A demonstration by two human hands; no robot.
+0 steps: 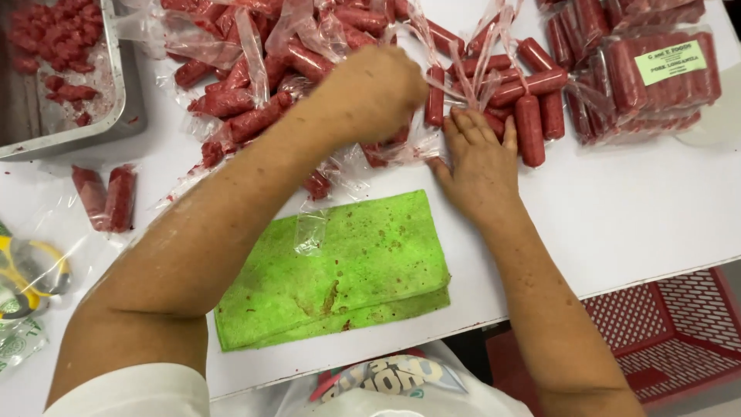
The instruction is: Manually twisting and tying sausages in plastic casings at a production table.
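Reaching into bagged red sausages (494, 89), our left hand (370, 93) pinched clear plastic; our right hand (480, 166) lay open-fingered on the white bench (633, 208).

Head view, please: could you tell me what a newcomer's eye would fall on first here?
First, the heap of red sausages in clear bags, spread across the far side of the white table. The left hand reaches into the heap, while the right hand lies flat at its edge. Nearer, a stained green cloth lies folded, and a metal tray sits at far left.
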